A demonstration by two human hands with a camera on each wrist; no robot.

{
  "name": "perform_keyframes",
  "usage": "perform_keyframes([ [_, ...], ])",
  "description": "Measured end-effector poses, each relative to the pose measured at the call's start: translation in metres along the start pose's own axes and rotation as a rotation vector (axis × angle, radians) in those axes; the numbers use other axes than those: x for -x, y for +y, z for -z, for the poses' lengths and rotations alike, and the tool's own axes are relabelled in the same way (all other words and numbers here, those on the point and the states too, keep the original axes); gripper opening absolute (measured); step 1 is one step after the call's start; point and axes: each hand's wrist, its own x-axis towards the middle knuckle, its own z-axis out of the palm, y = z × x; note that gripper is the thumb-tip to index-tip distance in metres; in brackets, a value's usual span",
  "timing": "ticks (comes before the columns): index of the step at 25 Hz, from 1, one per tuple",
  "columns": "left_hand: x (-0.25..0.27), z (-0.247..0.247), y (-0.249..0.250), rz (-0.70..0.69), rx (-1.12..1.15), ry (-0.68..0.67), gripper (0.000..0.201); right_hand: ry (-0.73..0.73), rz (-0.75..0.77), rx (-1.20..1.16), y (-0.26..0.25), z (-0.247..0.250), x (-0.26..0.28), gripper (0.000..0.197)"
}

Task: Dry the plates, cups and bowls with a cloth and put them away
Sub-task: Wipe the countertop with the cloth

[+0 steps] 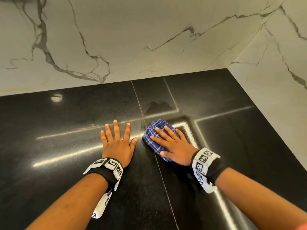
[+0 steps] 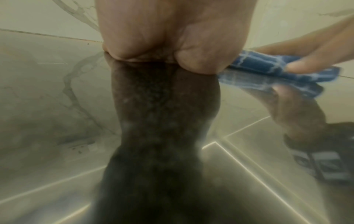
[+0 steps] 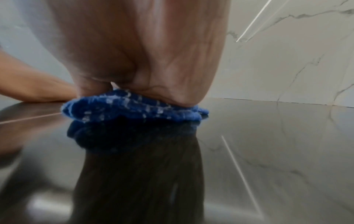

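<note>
A folded blue cloth [image 1: 153, 137] with white checks lies on the black polished counter [image 1: 66, 146]. My right hand [image 1: 171, 143] lies flat on top of it, fingers straight and spread, palm pressing it down. In the right wrist view the cloth [image 3: 134, 109] is squashed under the heel of the palm. My left hand [image 1: 117, 141] rests flat on the bare counter just left of the cloth, fingers spread, holding nothing. The left wrist view shows the cloth [image 2: 268, 68] beside that palm. No plates, cups or bowls are in view.
White marble-patterned wall panels [image 1: 132, 39] rise behind the counter and along its right side [image 1: 279, 97], meeting in a corner at the back right. A damp smear [image 1: 157, 105] shows on the counter beyond the cloth. A seam [image 1: 141, 107] runs front to back between my hands.
</note>
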Motion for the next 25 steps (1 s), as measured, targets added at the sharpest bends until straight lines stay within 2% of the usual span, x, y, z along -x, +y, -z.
perform_keyframes([
  [5, -0.001, -0.002, 0.001, 0.008, 0.012, 0.041, 0.068, 0.044, -0.196, -0.094, -0.003, 0.056, -0.103, 0.063],
  [7, -0.002, -0.004, -0.002, 0.011, 0.002, 0.032, 0.076, 0.054, -0.194, -0.083, -0.014, 0.071, -0.125, 0.063],
  [10, -0.003, -0.006, -0.005, 0.008, 0.027, 0.01, 0.08, 0.082, -0.048, 0.012, -0.013, 0.047, -0.089, 0.062],
  [12, -0.003, -0.007, -0.005, 0.015, 0.015, -0.003, 0.085, 0.072, 0.033, 0.025, 0.017, 0.024, -0.045, 0.063],
  [13, -0.003, -0.007, -0.006, 0.01, 0.002, -0.012, 0.089, 0.064, 0.015, 0.019, 0.039, 0.018, -0.029, 0.064],
  [16, -0.007, -0.001, -0.008, 0.023, -0.002, -0.055, 0.088, 0.098, -0.268, -0.083, 0.098, 0.034, -0.028, 0.065],
  [18, -0.003, 0.003, 0.001, 0.039, 0.0, -0.055, 0.081, 0.125, -0.435, -0.176, 0.115, 0.053, -0.049, 0.062],
  [19, -0.003, 0.004, 0.003, 0.046, -0.014, -0.039, 0.075, 0.14, -0.47, -0.195, 0.113, 0.059, -0.062, 0.061],
  [21, -0.003, 0.002, 0.003, 0.07, -0.033, -0.062, 0.065, 0.155, -0.449, -0.189, 0.094, 0.059, -0.077, 0.061],
  [23, -0.003, 0.007, 0.003, 0.08, -0.029, -0.113, 0.065, 0.143, -0.326, -0.129, 0.067, 0.043, -0.063, 0.061],
  [25, -0.003, 0.009, 0.005, 0.069, -0.054, -0.148, 0.065, 0.141, -0.174, -0.099, 0.062, 0.024, -0.034, 0.06],
])
